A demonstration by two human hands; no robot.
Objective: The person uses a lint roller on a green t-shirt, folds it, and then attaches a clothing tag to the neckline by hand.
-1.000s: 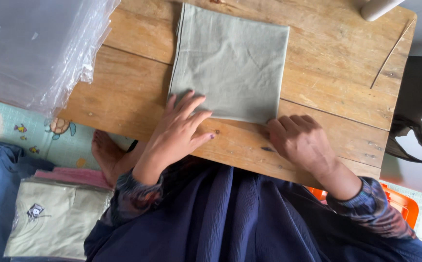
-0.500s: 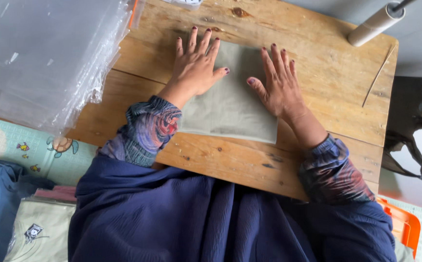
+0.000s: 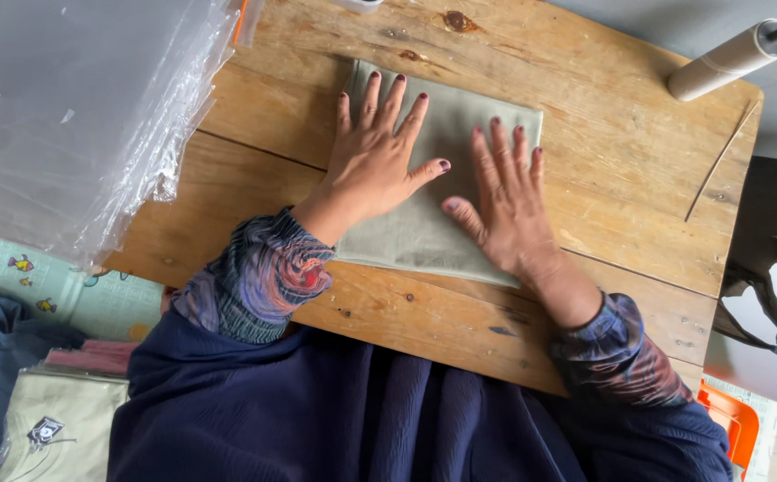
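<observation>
A folded sage-green cloth [image 3: 433,228] is laid flat near the middle of a wooden table [image 3: 620,152]. It is pressed down by the left hand [image 3: 372,161] and right hand [image 3: 506,210], both spread flat, fingers apart. A stack of clear plastic bags [image 3: 76,116] is seen at the table's left edge.

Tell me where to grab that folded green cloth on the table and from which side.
Probably best by the near edge of the folded green cloth, coming from the person's side. That edge lies uncovered between the wrists, close to the front of the wooden table. The left hand and right hand lie flat over its middle and far part, so those are blocked. It lies flat, so slide fingers underneath.
</observation>
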